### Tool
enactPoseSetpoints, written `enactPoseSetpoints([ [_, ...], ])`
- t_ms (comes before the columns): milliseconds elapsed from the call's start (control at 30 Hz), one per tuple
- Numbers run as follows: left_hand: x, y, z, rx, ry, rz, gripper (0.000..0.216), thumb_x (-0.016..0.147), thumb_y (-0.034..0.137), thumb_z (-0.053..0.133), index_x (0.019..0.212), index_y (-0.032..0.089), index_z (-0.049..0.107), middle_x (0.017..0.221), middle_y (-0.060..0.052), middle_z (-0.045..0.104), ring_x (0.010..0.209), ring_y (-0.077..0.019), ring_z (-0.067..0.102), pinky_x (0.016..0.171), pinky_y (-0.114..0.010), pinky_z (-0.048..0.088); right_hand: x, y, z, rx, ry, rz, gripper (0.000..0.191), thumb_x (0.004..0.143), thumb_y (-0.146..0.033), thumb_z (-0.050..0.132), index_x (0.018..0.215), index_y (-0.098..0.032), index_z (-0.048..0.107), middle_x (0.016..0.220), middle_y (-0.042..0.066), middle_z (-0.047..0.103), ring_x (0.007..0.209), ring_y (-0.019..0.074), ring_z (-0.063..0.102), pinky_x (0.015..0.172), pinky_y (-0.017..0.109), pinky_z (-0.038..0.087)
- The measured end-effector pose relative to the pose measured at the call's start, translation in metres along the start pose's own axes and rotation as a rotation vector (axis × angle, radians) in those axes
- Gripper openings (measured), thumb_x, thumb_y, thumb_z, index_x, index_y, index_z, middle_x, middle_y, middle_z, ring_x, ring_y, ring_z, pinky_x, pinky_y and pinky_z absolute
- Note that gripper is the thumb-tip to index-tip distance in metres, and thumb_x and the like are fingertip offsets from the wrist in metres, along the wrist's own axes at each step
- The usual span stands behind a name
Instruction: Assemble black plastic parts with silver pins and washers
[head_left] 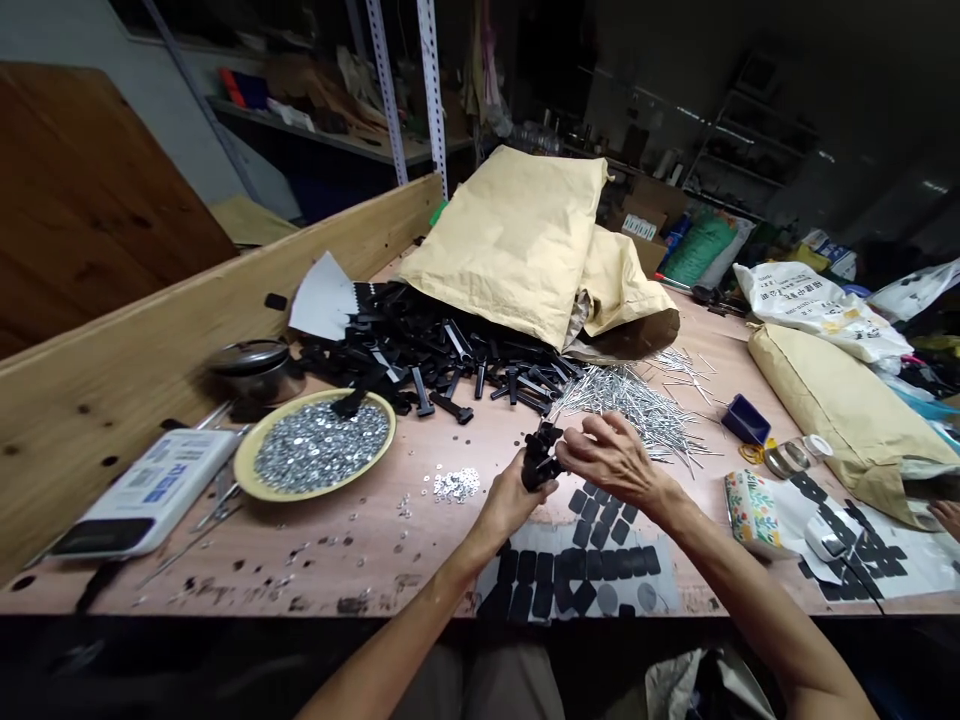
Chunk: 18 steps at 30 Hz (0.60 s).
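A small bunch of black plastic parts (pixel 537 462) is gripped in my left hand (pixel 510 505), above the front middle of the table. My right hand (pixel 616 462) comes in from the right with fingertips pinched together against the bunch. Something thin and shiny shows at those fingertips, too small to name. Behind my right hand lies a pile of thin metal pins (pixel 626 400). Left of my hands is a little heap of silvery washers (pixel 457 486). Black rounded pads (pixel 615 563) sit in rows on a pale sheet below my wrists.
At left, a yellow bowl (pixel 251 482) holds many small metal washers beside a white scale (pixel 150 490). A heap of black plastic parts (pixel 450 345) lies before large paper sacks (pixel 517 240). At right are a blue tray (pixel 745 420), a jar (pixel 793 457) and another person's hand (pixel 947 517).
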<state>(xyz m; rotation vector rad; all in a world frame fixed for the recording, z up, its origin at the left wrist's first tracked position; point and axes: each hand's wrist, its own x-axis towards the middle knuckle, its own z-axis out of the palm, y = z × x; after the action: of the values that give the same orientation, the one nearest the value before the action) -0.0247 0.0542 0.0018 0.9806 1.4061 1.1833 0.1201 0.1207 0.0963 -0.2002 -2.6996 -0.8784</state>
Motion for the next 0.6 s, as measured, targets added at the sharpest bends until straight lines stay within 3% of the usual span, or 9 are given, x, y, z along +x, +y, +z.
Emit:
enactPoseSetpoints([
  [133, -0.008, 0.010, 0.002, -0.107, -0.080, 0.006, 0.039, 0.056, 0.029, 0.071, 0.090, 0.017, 0.056, 0.060, 0.005, 0.060, 0.051, -0.0137, 0.058, 0.052, -0.026, 0.044, 0.005, -0.001, -0.006, 0.142, -0.019, -0.126, 0.025, 0.090, -0.008, 0.045, 0.102, -0.023, 0.060, 0.100, 0.004, 0.061, 0.091, 0.0156, 0.051, 0.079, 0.033, 0.045],
  [200, -0.012, 0.015, 0.001, -0.183, -0.116, -0.019, 0.040, 0.054, 0.033, 0.075, 0.086, 0.016, 0.056, 0.059, 0.003, 0.061, 0.052, -0.0148, 0.059, 0.053, -0.027, 0.045, 0.006, -0.003, -0.010, 0.316, 0.032, -0.047, 0.028, 0.092, -0.013, 0.043, 0.113, -0.025, 0.056, 0.113, 0.005, 0.059, 0.098, 0.0158, 0.053, 0.082, 0.033, 0.048],
  [267, -0.016, 0.018, -0.002, -0.289, -0.126, -0.069, 0.045, 0.051, 0.039, 0.078, 0.083, 0.015, 0.057, 0.060, 0.001, 0.062, 0.056, -0.0161, 0.061, 0.055, -0.028, 0.047, 0.003, -0.006, -0.012, 0.516, 0.149, 0.245, 0.029, 0.094, -0.023, 0.042, 0.121, -0.027, 0.052, 0.122, 0.006, 0.055, 0.102, 0.0166, 0.054, 0.086, 0.035, 0.049],
  [333, -0.018, 0.021, -0.006, -0.399, -0.128, -0.121, 0.052, 0.050, 0.046, 0.079, 0.085, 0.015, 0.058, 0.064, -0.001, 0.064, 0.058, -0.0163, 0.063, 0.056, -0.028, 0.048, -0.001, -0.015, -0.009, 0.737, 0.252, 0.674, 0.033, 0.093, -0.035, 0.045, 0.124, -0.025, 0.051, 0.121, 0.009, 0.055, 0.101, 0.0180, 0.057, 0.086, 0.037, 0.050],
  [400, -0.019, 0.021, -0.006, -0.476, -0.134, -0.134, 0.060, 0.048, 0.053, 0.079, 0.089, 0.014, 0.057, 0.067, -0.002, 0.065, 0.056, -0.0160, 0.063, 0.054, -0.027, 0.049, -0.006, -0.029, 0.001, 1.030, 0.233, 1.026, 0.040, 0.089, -0.045, 0.048, 0.121, -0.022, 0.055, 0.114, 0.009, 0.059, 0.096, 0.0192, 0.059, 0.081, 0.037, 0.052],
  [500, -0.015, 0.018, 0.000, -0.456, -0.110, -0.063, 0.067, 0.054, 0.065, 0.069, 0.095, 0.015, 0.053, 0.060, 0.000, 0.062, 0.050, -0.0166, 0.061, 0.047, -0.027, 0.047, -0.004, -0.059, 0.024, 1.508, 0.117, 1.246, 0.054, 0.084, -0.061, 0.046, 0.112, -0.018, 0.062, 0.086, 0.007, 0.066, 0.079, 0.0192, 0.062, 0.068, 0.034, 0.054],
  [533, -0.011, 0.016, 0.003, -0.405, -0.074, -0.032, 0.067, 0.057, 0.068, 0.065, 0.095, 0.015, 0.052, 0.058, 0.001, 0.060, 0.049, -0.0175, 0.061, 0.046, -0.028, 0.047, 0.000, -0.070, 0.033, 1.605, 0.136, 1.286, 0.058, 0.083, -0.064, 0.045, 0.110, -0.017, 0.064, 0.078, 0.005, 0.066, 0.074, 0.0188, 0.062, 0.066, 0.034, 0.054],
  [600, -0.004, 0.013, 0.007, -0.280, 0.062, 0.046, 0.063, 0.062, 0.070, 0.059, 0.093, 0.016, 0.051, 0.064, -0.001, 0.060, 0.055, -0.0199, 0.063, 0.048, -0.030, 0.048, 0.011, -0.087, 0.047, 1.664, 0.309, 1.367, 0.061, 0.080, -0.067, 0.046, 0.111, -0.017, 0.063, 0.077, 0.004, 0.066, 0.077, 0.0192, 0.062, 0.073, 0.035, 0.054],
])
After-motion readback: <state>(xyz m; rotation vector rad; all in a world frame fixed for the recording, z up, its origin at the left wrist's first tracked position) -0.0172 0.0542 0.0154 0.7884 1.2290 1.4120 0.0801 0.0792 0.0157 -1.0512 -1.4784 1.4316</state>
